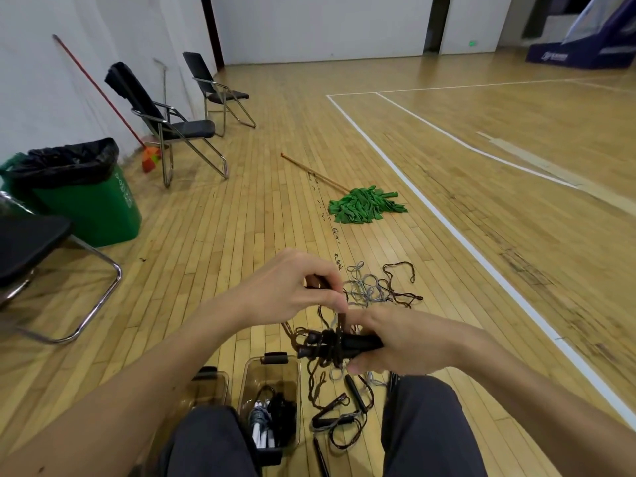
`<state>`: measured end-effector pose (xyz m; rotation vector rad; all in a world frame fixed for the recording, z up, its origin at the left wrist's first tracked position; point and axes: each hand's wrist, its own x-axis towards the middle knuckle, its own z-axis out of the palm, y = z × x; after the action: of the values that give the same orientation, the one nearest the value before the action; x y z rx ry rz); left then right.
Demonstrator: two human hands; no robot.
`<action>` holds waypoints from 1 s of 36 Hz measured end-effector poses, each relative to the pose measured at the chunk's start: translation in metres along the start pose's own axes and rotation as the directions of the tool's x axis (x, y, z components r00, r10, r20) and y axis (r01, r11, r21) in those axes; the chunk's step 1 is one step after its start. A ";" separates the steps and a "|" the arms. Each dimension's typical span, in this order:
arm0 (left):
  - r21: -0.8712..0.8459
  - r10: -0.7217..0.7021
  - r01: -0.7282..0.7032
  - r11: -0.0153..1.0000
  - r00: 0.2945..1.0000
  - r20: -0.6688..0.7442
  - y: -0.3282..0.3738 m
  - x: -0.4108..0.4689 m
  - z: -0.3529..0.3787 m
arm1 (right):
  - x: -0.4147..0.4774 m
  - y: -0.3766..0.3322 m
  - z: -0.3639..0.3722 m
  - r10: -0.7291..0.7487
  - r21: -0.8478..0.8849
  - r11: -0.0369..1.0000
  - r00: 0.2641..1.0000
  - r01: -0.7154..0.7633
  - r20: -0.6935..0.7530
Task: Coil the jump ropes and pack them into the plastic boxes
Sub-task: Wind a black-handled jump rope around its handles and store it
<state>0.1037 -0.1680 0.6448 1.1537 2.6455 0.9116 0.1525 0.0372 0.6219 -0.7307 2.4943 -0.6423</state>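
Gym floor [241,218] under me, two clear boxes between my knees. The right box [292,373] already has coiled ropes in it; can't really see into the left box [210,383]. A loose tangle [375,287] of ropes lies on the floor just past my hands, with more by my right knee. My right hand [413,339] is curled round a pair of black handles [320,344] with cord wound about them. My left hand [285,287], just above, pinches the rope [341,320] between thumb and fingertips.
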 end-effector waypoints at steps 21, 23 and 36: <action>-0.872 -0.197 0.280 0.402 0.956 0.216 -0.028 -0.018 0.026 | -0.003 -0.012 0.009 -0.028 0.480 0.860 0.956 0.172 -0.292; -0.898 -0.194 0.305 0.318 0.948 0.254 -0.027 -0.020 0.027 | -0.003 -0.013 0.009 -0.040 0.522 0.830 0.954 0.198 -0.298; -0.850 -0.370 0.418 0.321 0.881 0.294 -0.018 -0.022 0.049 | 0.003 -0.004 0.009 -0.027 0.535 0.817 0.941 0.216 -0.338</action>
<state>0.1245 -0.1694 0.5917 0.1922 1.6660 1.7800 0.1568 0.0298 0.6160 -0.5879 2.3254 -1.5778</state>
